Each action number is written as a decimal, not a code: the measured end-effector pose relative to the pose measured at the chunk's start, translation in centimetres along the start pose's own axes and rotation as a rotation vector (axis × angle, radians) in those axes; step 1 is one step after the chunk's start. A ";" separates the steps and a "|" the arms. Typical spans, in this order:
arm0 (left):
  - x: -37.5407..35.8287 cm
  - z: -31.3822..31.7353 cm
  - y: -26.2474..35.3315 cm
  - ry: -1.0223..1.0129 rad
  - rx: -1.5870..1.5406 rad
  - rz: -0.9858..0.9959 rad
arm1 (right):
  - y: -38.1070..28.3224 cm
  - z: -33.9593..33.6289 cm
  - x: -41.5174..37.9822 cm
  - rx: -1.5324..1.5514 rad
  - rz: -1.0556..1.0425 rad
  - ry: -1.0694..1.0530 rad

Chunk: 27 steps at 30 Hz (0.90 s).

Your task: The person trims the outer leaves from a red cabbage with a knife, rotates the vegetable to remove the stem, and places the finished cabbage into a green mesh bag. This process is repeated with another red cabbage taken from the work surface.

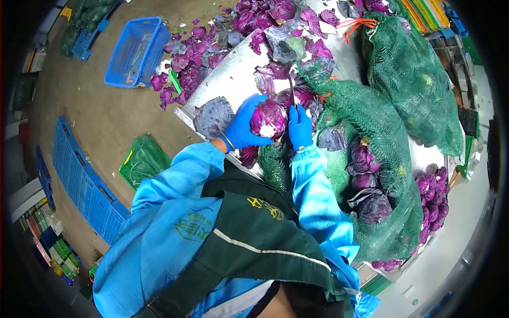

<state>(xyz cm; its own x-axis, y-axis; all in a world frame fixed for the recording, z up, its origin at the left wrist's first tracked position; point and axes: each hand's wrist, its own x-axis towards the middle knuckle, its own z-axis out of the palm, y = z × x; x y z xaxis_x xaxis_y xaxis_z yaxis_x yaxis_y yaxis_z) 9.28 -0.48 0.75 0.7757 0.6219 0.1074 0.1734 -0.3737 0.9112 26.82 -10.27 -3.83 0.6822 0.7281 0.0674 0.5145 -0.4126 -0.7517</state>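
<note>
My left hand, in a blue glove, holds a purple cabbage from its left side, with the pale cut stem facing up toward me. Just right of the cabbage, my right hand, also gloved in blue, is closed round the handle of a knife, whose thin curved blade points away from me. Loose dark outer leaves lie left of my left hand on the metal table. An open green mesh bag with several purple cabbages inside sits right of my right hand.
A second green mesh bag lies at the upper right. Trimmed purple leaves cover the table's far part and the floor beside a blue basket. More cabbages are at the right. Blue crates stand left.
</note>
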 end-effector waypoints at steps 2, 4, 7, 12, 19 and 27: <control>-0.7 -0.4 -0.4 0.018 0.035 -0.009 | -1.0 -1.1 -1.5 0.105 0.109 0.021; -2.2 0.2 -1.9 0.125 -0.386 -0.379 | -4.0 -3.6 -2.2 0.481 0.682 -0.444; -2.5 -0.6 -1.0 0.067 -0.466 -0.362 | -4.0 -3.4 -2.4 0.302 0.359 -0.331; -2.6 -1.4 -0.7 -0.072 -0.270 -0.206 | -5.6 -4.6 0.5 0.321 0.220 -0.574; -2.1 -2.0 -0.3 -0.191 -0.144 -0.072 | -3.9 -4.2 -0.7 0.021 -0.087 -0.288; -1.4 -1.7 -0.1 -0.242 -0.267 -0.082 | -1.7 -5.6 -1.1 0.426 0.204 -0.258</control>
<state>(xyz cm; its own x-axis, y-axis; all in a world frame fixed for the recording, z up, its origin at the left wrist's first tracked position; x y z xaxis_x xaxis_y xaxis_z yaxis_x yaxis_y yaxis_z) 7.13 -0.13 1.17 0.8923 0.4498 -0.0380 0.1010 -0.1169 0.9880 28.04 -13.45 1.05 0.5690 0.7891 -0.2313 0.0915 -0.3403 -0.9358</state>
